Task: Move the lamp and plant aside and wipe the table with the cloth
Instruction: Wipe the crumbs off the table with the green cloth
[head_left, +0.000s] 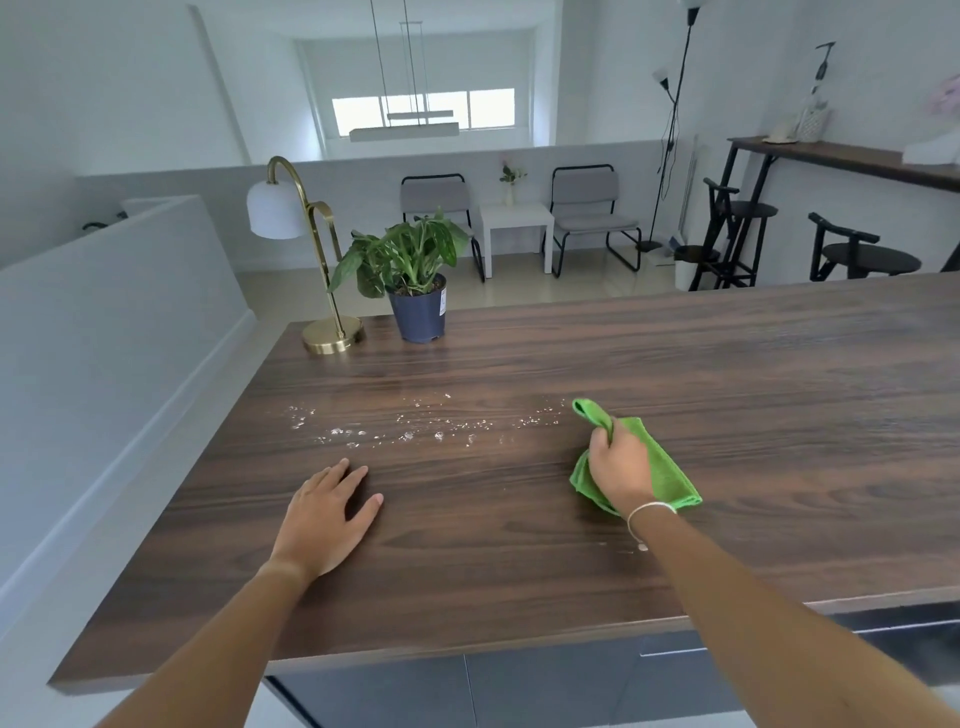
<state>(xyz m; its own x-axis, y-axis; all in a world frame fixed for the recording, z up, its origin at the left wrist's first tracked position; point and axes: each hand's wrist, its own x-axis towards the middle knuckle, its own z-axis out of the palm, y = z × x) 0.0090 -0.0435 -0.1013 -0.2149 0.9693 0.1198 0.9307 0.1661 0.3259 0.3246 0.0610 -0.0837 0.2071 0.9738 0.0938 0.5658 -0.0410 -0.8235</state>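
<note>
We have our right hand (621, 470) clenched on the green cloth (657, 462), which lies bunched on the table (727, 364) at about four o'clock from the middle of the top, one twisted corner poking up past our knuckles toward twelve. Our left hand (324, 519) rests flat and empty on the wood at about seven o'clock, fingers spread, gripping nothing. A scatter of pale crumbs or droplets (405, 428) runs across the surface between the hands and a little beyond them, toward twelve. The lamp (306, 249) and the plant (410, 270) stand side by side at the far left corner, around eleven o'clock, well apart from the mess, so we judge them already set aside and the wiping about to begin. The cloth looks soft, light and limp; we expect it to fold and drag unless we press it flat under the palm. The lamp looks top-heavy, its white shade hanging off a thin arched brass stem, so the round base is where we would take it. The plant we would hold by its dark pot, not its leaves.
</note>
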